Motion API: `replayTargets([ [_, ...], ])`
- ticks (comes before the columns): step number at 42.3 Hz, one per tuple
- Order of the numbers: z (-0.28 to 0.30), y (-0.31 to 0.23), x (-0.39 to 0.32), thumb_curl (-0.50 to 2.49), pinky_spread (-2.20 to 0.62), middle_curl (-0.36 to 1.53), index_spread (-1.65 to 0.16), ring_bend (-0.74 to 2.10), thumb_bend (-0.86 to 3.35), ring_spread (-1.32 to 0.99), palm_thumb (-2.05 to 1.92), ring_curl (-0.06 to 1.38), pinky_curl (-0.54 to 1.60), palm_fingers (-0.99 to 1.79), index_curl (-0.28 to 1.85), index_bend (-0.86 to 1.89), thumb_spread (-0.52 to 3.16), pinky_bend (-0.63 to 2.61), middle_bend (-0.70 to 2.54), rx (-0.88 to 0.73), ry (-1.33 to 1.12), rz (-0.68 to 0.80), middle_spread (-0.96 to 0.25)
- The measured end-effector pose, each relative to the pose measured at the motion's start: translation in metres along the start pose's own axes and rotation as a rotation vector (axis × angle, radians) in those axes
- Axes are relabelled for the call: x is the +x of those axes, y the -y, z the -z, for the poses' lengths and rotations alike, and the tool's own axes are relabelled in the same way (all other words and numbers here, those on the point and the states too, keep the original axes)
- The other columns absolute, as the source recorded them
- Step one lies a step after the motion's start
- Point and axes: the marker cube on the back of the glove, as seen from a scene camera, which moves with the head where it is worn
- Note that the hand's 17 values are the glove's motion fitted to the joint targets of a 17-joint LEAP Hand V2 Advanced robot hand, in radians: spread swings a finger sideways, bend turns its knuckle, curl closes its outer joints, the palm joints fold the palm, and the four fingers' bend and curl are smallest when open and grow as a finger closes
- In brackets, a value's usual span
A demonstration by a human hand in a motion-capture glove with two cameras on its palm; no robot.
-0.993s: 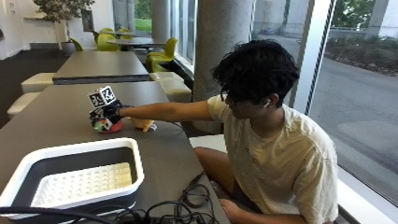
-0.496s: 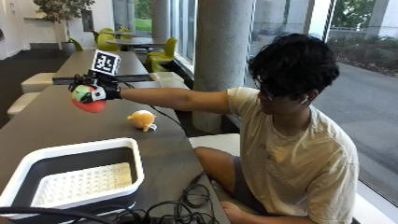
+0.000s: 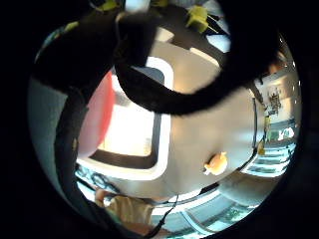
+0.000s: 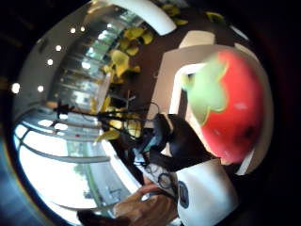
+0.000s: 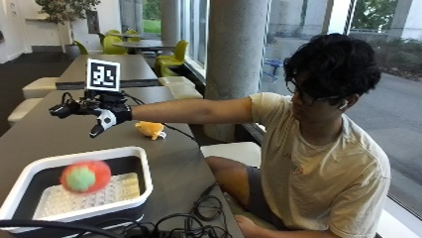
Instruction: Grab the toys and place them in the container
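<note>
Where table bears container [image 5: 141, 171]: orange toy [image 5: 151, 130].

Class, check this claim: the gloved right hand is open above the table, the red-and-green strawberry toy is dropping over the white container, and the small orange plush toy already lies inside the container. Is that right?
Not quite. The small orange plush toy lies on the table, outside the white container, as the outside view shows. The rest stands: the gloved right hand is open above the table, and the red-and-green strawberry toy is in the air over the container.
</note>
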Motion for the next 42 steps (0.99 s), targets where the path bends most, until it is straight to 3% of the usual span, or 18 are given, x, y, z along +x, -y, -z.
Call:
replayTargets([
  [3, 0.004, -0.005, 0.002, 0.42, -0.03, 0.32, -0.29, 0.59, -0.05, -0.17, 0.21, 0.42, 0.39, -0.10, 0.28, 0.14, 1.32, 1.01, 0.26, 0.001, -0.063, -0.009, -0.06],
  [8, 0.006, -0.018, 0.001, 0.39, 0.01, 0.32, -0.29, 0.57, -0.04, -0.14, 0.16, 0.39, 0.35, -0.08, 0.29, 0.18, 1.30, 0.92, 0.23, 0.004, -0.015, 0.084, -0.04],
  [16, 0.019, -0.060, 0.030, 0.36, 0.04, 0.33, -0.30, 0.53, -0.01, -0.11, 0.16, 0.38, 0.33, -0.02, 0.33, 0.21, 1.33, 0.87, 0.19, -0.017, -0.146, 0.151, -0.02],
  [27, 0.022, -0.118, 0.070, 0.34, 0.04, 0.33, -0.30, 0.50, -0.01, -0.10, 0.16, 0.38, 0.33, 0.00, 0.37, 0.23, 1.39, 0.86, 0.17, -0.071, -0.144, 0.045, -0.02],
  [42, -0.023, -0.232, 0.119, 0.31, 0.04, 0.32, -0.29, 0.41, 0.01, -0.07, 0.17, 0.36, 0.33, -0.07, 0.41, 0.22, 1.53, 0.87, 0.15, -0.179, -0.072, -0.112, 0.00],
])
